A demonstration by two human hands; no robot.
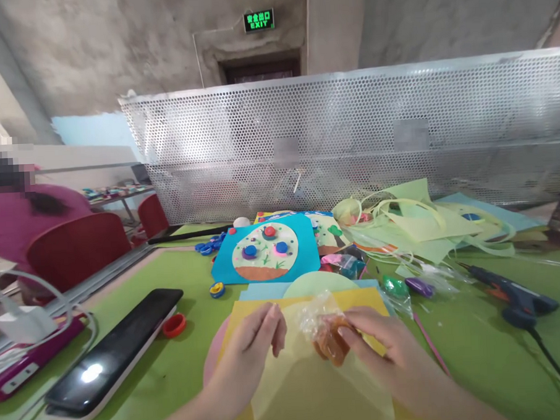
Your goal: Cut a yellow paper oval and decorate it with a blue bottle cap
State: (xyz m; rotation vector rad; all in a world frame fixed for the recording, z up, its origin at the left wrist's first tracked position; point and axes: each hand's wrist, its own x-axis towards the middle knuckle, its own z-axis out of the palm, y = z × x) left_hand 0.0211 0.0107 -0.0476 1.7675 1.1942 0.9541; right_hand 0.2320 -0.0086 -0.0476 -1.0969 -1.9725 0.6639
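Observation:
My right hand (376,336) is closed on a clear plastic bag (318,313) with a lump of brown modelling clay (330,344) in it, held above the yellow sheet. To its left, my left hand (255,338) has its fingers curled and pressed together, apart from the bag; whatever they hold, if anything, is hidden. Under both hands lies a yellow paper sheet (242,311) with a large pale round piece (316,400) on it. Just beyond stands a blue card (309,246) with a pale oval decorated with clay and bottle caps.
A black power bank or phone-like device (114,359) lies left, beside a red cap (174,325) and a purple power strip (18,370). A glue gun (510,293) with its cord lies right. Bagged clay (395,287) and paper scraps (415,222) sit behind. A perforated metal screen (351,132) borders the table.

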